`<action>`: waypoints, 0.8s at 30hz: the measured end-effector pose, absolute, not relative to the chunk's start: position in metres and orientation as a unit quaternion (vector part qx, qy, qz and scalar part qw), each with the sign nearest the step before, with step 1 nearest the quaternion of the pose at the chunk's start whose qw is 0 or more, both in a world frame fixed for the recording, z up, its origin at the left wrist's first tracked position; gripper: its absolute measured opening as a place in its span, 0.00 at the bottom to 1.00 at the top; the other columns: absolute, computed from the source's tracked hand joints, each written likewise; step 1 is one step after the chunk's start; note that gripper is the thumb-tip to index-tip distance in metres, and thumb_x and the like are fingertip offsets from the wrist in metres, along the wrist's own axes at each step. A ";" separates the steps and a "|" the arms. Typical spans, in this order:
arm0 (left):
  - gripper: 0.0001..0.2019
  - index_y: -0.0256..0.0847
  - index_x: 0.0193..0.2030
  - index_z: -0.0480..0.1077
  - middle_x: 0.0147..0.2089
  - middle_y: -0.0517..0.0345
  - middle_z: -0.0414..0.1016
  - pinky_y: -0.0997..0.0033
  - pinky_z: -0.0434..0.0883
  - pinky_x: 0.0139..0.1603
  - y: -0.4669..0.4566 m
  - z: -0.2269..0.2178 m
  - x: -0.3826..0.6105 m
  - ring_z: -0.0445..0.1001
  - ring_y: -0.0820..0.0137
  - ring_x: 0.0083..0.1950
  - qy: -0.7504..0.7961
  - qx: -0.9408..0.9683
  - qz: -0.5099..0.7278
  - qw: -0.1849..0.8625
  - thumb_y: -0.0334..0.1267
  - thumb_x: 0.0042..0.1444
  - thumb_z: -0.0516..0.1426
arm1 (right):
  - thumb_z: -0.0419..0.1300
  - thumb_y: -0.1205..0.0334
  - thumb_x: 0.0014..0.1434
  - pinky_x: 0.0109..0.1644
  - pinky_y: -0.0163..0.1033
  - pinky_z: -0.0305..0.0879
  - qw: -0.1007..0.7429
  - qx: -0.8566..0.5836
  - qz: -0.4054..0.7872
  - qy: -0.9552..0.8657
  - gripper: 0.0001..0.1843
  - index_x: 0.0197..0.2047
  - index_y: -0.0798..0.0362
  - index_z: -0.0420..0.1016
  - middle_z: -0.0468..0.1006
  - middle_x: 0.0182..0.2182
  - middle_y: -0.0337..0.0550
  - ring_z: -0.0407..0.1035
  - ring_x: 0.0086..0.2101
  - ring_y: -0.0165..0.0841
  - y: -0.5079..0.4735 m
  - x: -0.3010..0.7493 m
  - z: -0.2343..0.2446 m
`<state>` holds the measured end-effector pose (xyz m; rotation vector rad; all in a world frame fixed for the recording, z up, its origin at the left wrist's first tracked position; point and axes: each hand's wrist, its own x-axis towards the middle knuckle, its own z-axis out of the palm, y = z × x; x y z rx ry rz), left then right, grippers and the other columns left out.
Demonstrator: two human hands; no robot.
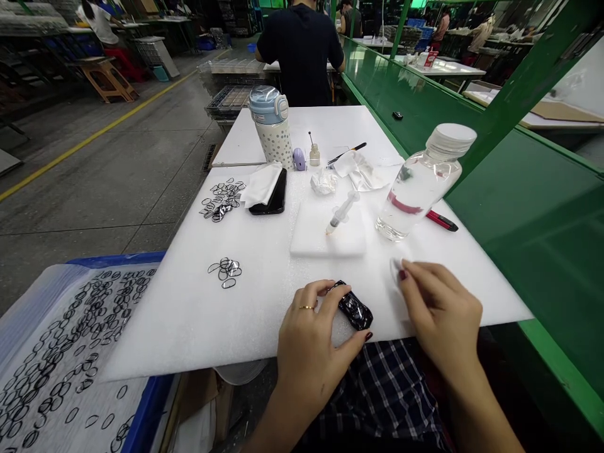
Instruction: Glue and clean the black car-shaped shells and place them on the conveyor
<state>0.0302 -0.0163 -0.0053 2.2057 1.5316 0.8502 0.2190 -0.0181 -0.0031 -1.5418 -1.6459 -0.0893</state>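
My left hand [314, 327] grips a small glossy black car-shaped piece [356, 308] between thumb and fingers, low over the front of the white foam-topped table [264, 314]. To its right, my right hand [438, 302] pinches something small and white [397, 267], perhaps a tissue or swab; the fingers partly hide it. Just beyond the hands lies a white foam block [306, 236] with a syringe [342, 214] tilted on it. Black oval rings [227, 270] lie in a small group on the left, with a larger pile of rings [221, 200] farther back.
A clear bottle [415, 185] leans right of the foam block, near a red cutter [442, 220]. Behind stand a tumbler [274, 129], a phone [271, 201] and a small glass jar [314, 155]. A blue tray [158, 402] of rings sits lower left. A person [302, 53] sits ahead.
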 end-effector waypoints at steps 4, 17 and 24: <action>0.30 0.45 0.52 0.70 0.46 0.53 0.71 0.57 0.74 0.41 -0.018 -0.010 0.034 0.73 0.57 0.45 0.558 0.763 0.306 0.113 0.46 0.41 0.71 | 0.60 0.66 0.61 0.51 0.56 0.61 0.400 -0.610 -0.102 -0.677 0.12 0.48 0.52 0.77 0.76 0.48 0.51 0.68 0.47 0.46 -0.025 0.224 -0.002; 0.23 0.47 0.53 0.69 0.46 0.54 0.71 0.58 0.71 0.43 -0.018 -0.012 0.035 0.71 0.59 0.46 0.559 0.759 0.317 0.110 0.34 0.48 0.65 | 0.58 0.69 0.62 0.49 0.55 0.56 0.384 -0.554 0.031 -0.738 0.10 0.45 0.51 0.76 0.76 0.46 0.48 0.66 0.44 0.42 -0.047 0.188 -0.015; 0.25 0.49 0.53 0.69 0.46 0.57 0.71 0.59 0.71 0.43 -0.018 -0.014 0.034 0.71 0.61 0.46 0.563 0.756 0.319 0.098 0.35 0.48 0.66 | 0.56 0.65 0.64 0.54 0.57 0.53 0.375 -0.563 0.063 -0.734 0.06 0.40 0.49 0.75 0.79 0.42 0.39 0.69 0.40 0.37 -0.044 0.185 -0.002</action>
